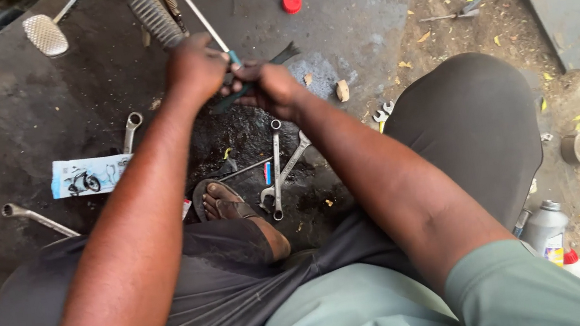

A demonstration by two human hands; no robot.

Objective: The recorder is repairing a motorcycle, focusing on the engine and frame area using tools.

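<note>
Two bare hands are brought together over a dark, oily floor, seen from above past the person's bent knees. The left hand is closed around a thin metal rod with a blue band at the grip, and the right hand is closed just beside it, fingers pinched on a dark flat strip that pokes out to the right. The rod's long axis is run away from the body, up and to the left, so its free end lies beyond the left hand; the strip is laid crosswise beneath both fists. Both things are held well above the ground, roughly midway between the knees. Below the hands, several spanners are scattered beside a sandalled foot. A white printed packet is placed to the left, a red cap farther off, and a grey bottle near the right knee
</note>
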